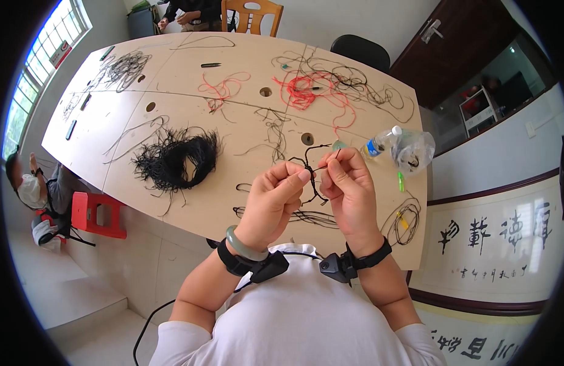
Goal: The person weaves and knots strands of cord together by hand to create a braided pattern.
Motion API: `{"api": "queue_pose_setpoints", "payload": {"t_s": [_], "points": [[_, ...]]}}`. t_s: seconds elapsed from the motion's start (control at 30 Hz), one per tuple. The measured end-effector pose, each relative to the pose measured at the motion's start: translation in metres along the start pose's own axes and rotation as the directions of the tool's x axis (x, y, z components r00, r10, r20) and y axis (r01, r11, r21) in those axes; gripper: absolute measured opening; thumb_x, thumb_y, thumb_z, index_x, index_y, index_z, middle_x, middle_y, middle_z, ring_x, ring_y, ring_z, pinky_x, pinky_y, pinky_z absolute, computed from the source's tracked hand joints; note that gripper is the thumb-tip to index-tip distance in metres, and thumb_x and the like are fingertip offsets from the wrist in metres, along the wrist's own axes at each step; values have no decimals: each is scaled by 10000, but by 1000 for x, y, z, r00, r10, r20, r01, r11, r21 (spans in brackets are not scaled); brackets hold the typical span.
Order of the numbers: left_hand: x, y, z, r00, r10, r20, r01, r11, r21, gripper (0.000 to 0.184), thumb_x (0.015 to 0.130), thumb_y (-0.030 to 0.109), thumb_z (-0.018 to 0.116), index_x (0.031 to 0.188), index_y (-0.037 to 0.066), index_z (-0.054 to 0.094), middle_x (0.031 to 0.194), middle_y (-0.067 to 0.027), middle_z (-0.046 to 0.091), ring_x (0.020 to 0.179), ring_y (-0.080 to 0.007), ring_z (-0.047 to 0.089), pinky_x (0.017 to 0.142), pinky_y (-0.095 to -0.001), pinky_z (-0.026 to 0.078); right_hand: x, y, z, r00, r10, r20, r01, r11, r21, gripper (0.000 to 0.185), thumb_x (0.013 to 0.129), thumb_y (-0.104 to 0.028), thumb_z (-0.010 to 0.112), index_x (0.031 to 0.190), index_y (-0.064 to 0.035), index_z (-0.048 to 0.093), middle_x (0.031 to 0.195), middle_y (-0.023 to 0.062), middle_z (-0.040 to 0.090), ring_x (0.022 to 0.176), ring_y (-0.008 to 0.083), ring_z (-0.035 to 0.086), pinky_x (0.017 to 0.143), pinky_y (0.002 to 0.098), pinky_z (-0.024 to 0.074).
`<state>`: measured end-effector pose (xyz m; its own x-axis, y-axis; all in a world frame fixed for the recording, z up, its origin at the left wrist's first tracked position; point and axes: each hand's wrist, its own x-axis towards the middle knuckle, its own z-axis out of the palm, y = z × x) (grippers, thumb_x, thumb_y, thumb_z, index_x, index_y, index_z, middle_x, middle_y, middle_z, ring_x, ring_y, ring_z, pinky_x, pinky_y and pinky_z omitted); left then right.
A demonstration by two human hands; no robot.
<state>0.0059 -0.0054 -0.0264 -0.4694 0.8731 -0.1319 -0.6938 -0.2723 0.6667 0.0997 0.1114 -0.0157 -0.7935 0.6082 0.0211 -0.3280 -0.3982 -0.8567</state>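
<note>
Above the near edge of the table I hold a knotted black cord piece [310, 173] with several thin, curling ends. My left hand [274, 194] pinches its middle between thumb and forefinger. On the other side, my right hand [350, 190] is closed on a thin strand of the same piece, fingertips pressed together. Loose black cords [315, 218] lie on the table just beneath my hands. To the left rests a thick bundle of black cord [203, 160] in a ring shape with frayed ends.
The table [172, 210] also bears a red cord tangle [299, 93], a grey-black cord heap [124, 70], a plastic bottle [384, 141], a clear plastic bag [414, 151] and a green lighter [401, 181]. A red stool [99, 215] stands left. Other people sit at the far side and left.
</note>
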Motion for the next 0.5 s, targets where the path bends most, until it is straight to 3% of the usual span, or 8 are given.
{"api": "queue_pose_setpoints", "payload": {"t_s": [0.17, 0.27, 0.4, 0.43, 0.5], "points": [[1, 0, 2, 999, 32, -40, -30, 999, 43, 132, 902, 139, 603, 955, 18, 601, 613, 105, 402, 493, 9, 258, 429, -182, 182, -1, -9, 4, 994, 81, -72, -84, 996, -35, 66, 934, -129, 531, 919, -68, 510, 838, 37, 596, 608, 52, 472, 532, 186, 366], [0, 2, 3, 994, 85, -69, -72, 983, 167, 148, 903, 137, 605, 970, 4, 609, 646, 97, 453, 524, 23, 308, 444, -166, 217, -2, -16, 5, 999, 44, -3, -44, 986, -158, 92, 919, -136, 555, 936, -51, 525, 832, 18, 586, 620, 46, 478, 542, 181, 376], [-3, 4, 10, 988, 138, -70, -111, 947, 302, 89, 903, 87, 587, 933, 4, 596, 644, 90, 425, 519, 9, 288, 446, -178, 209, -5, -16, 8, 1000, -8, 23, 16, 933, -359, 124, 887, -145, 602, 915, -30, 563, 761, -2, 569, 620, 38, 484, 555, 179, 393], [-4, 3, 9, 987, 159, -36, -138, 934, 331, 104, 901, 95, 594, 932, -3, 600, 683, 80, 476, 569, 16, 351, 474, -162, 254, -5, -14, 6, 998, -47, 47, 63, 900, -430, 129, 878, -147, 614, 902, -27, 574, 732, -7, 561, 614, 37, 484, 556, 178, 396], [-4, 2, 8, 984, 180, -3, -167, 919, 357, 118, 899, 103, 601, 931, -10, 603, 722, 71, 528, 618, 23, 414, 502, -145, 299, -5, -15, 6, 999, -9, 37, 22, 930, -366, 120, 876, -139, 614, 884, -27, 573, 709, -9, 553, 602, 37, 479, 547, 178, 391]]}}
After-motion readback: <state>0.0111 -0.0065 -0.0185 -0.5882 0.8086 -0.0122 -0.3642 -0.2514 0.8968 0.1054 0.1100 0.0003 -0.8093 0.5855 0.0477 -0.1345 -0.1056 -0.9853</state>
